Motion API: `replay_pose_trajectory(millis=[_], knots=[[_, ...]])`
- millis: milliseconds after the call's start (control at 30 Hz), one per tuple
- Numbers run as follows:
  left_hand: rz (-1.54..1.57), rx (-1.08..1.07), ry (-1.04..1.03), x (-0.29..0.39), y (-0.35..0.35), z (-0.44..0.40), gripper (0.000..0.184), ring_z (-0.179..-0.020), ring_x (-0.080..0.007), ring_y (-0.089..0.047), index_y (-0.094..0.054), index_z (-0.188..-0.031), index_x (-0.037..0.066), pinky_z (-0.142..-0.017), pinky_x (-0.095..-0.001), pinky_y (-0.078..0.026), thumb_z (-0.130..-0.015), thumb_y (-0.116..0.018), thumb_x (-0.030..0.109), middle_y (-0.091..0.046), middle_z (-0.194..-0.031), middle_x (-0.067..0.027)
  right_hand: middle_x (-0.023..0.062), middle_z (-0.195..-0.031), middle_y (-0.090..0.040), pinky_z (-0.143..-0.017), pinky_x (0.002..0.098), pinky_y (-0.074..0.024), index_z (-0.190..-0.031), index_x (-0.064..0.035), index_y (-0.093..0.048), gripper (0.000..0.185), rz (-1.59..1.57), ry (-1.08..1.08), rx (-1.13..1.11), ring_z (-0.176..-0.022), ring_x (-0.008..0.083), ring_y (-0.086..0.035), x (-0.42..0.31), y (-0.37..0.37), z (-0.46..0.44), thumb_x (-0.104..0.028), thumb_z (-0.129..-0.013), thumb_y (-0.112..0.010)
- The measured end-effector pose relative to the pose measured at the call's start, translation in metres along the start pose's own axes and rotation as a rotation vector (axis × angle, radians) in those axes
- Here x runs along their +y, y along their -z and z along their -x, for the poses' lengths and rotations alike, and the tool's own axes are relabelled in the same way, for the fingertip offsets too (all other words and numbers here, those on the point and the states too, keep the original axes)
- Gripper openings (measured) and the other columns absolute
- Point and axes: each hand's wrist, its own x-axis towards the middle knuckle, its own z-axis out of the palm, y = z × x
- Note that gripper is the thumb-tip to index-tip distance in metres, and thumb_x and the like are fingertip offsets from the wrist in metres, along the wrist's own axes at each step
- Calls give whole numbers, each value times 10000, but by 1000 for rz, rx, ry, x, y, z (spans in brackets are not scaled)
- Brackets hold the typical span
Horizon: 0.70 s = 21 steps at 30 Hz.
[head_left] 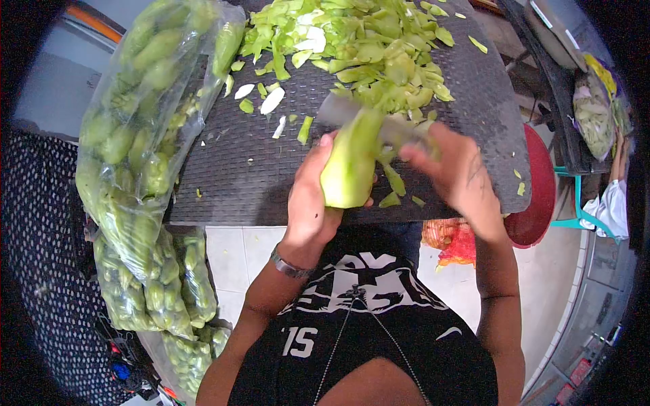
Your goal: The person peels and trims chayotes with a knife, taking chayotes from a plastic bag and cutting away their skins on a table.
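My left hand (310, 193) is wrapped round the lower part of a pale green, partly peeled vegetable (349, 169), which is held up over the near edge of the dark textured table (237, 183). At its upper end a broad flat blade (338, 110), blurred by motion, lies across it. The blade belongs to a knife whose handle is in my right hand (443, 159), with the fingers closed round it. Beyond both hands a large heap of green peelings (379, 40) covers the far part of the table. A few loose peels lie nearer.
At the left, a clear plastic bag (152, 88) of green vegetables rests along the table edge, with more filled bags (156, 291) below. A red round object (538, 196) and a teal stool (575, 203) stand at the right. A red net bag (452, 245) lies under the table.
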Motion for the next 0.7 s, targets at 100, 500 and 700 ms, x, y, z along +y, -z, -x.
replay_pose_trajectory(millis=[100, 500, 700], knots=[[80, 6, 26, 8, -5, 9, 566, -910, -266, -709, -547, -1392, 56, -666, -412, -608, -1071, -418, 504, -693, -1130, -137, 294, -719, -558, -559, 489, -443, -882, 30, -558, 452, 126, -124, 137, -697, 530, -496, 55, -6, -14, -392, -984, -681], [249, 184, 48, 6, -3, -13, 548, -1026, -304, -701, -572, -1363, 99, -914, -466, -560, -1002, -534, 508, -698, -1181, -137, 130, -686, -563, -512, 423, -494, -940, 2, -608, 594, -281, 50, -43, -603, 295, -643, 20, -42, 21, -591, -961, -628], [273, -32, 30, 0, -1, -19, 625, -992, -317, -701, -569, -1350, 73, -912, -479, -560, -970, -526, 568, -692, -1154, -167, 232, -860, -627, -633, 491, -525, -1017, 5, -572, 598, -40, 208, -48, -797, 470, -663, -41, -36, 39, -511, -826, -805]])
